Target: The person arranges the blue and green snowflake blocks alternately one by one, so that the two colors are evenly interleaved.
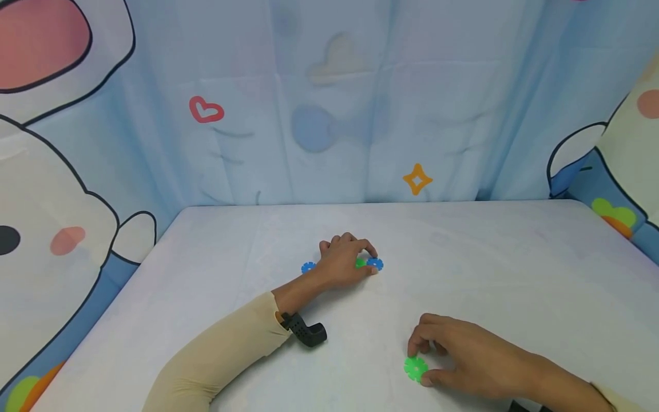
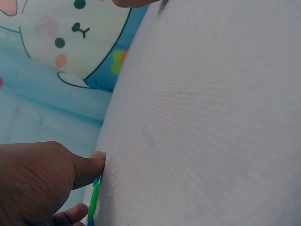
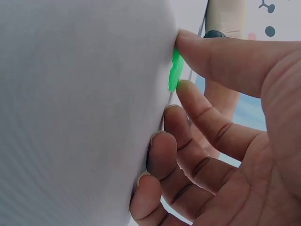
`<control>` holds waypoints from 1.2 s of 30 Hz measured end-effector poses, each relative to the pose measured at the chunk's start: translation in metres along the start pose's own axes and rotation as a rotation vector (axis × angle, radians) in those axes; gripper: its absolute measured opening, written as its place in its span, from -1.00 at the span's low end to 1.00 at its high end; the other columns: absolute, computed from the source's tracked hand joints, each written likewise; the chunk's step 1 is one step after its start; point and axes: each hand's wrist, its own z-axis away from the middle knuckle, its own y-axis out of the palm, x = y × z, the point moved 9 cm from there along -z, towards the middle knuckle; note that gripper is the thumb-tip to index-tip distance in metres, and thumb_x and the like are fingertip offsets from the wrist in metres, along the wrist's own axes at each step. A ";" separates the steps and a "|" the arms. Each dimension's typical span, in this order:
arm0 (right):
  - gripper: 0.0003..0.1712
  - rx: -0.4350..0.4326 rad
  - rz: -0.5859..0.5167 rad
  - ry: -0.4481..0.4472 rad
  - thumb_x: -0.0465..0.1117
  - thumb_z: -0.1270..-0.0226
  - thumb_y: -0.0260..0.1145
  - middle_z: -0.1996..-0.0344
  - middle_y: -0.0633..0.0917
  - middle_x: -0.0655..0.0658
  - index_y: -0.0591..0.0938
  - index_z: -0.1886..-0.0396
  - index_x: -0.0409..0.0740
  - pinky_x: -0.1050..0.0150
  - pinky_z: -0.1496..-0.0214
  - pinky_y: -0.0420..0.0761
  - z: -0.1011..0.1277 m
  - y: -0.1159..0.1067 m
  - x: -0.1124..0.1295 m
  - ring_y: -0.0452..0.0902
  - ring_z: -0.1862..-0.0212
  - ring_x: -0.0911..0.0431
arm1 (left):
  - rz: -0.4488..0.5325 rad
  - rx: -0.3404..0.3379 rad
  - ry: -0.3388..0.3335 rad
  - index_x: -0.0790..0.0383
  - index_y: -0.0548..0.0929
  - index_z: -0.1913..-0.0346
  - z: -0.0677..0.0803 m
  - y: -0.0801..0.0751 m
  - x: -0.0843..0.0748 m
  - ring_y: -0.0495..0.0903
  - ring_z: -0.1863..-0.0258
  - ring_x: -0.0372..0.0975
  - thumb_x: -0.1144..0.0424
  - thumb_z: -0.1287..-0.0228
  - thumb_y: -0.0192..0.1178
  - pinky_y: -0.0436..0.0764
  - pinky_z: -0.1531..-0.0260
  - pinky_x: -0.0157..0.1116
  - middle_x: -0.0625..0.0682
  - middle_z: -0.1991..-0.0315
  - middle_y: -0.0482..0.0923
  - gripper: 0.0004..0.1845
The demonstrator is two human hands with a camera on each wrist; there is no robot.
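In the head view my left hand (image 1: 342,263) reaches over the middle of the table, its thumb and index finger pinching the edges of a blue notched plastic disc (image 1: 375,264). A green notched disc (image 1: 360,262) lies right beside that one, partly covered by the hand. Another blue disc (image 1: 308,267) shows on the other side of the wrist; what lies between is hidden. Nearer the front, my right hand (image 1: 476,357) holds a separate green disc (image 1: 416,368) by its rim between thumb and index finger. The right wrist view shows this green disc (image 3: 176,69) edge-on, close against the cloth.
A white cloth covers the table (image 1: 489,257). Behind it hangs a light blue printed curtain (image 1: 247,154) with cartoon figures. A black strap (image 1: 305,330) sits on the left wrist, over the beige sleeve's end.
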 end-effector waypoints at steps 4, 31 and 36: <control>-0.71 -0.014 0.015 -0.026 0.22 -0.24 0.37 0.24 0.45 0.37 0.47 0.14 0.42 0.42 0.18 0.48 0.001 0.000 0.003 0.37 0.19 0.46 | -0.001 -0.004 0.002 -0.24 0.63 -0.09 -0.001 -0.001 0.000 0.42 -0.15 -0.12 -0.11 -0.28 0.26 0.23 -0.02 -0.06 -0.01 -0.11 0.49 -0.67; -0.72 0.065 -0.244 -0.139 0.05 -0.34 0.33 0.34 0.56 0.27 0.61 -0.02 0.24 0.47 0.32 0.52 -0.002 0.003 0.014 0.45 0.31 0.43 | -0.005 -0.005 0.005 -0.25 0.62 -0.09 -0.002 0.001 0.001 0.42 -0.15 -0.13 -0.12 -0.29 0.26 0.23 -0.03 -0.06 -0.02 -0.10 0.49 -0.67; -0.73 0.067 -0.243 -0.116 0.09 -0.31 0.34 0.35 0.57 0.28 0.62 0.03 0.25 0.47 0.31 0.51 -0.002 0.004 0.010 0.47 0.29 0.43 | 0.008 -0.003 0.010 -0.23 0.62 -0.10 -0.002 0.001 0.001 0.42 -0.16 -0.12 -0.11 -0.29 0.26 0.23 -0.04 -0.04 0.00 -0.11 0.49 -0.66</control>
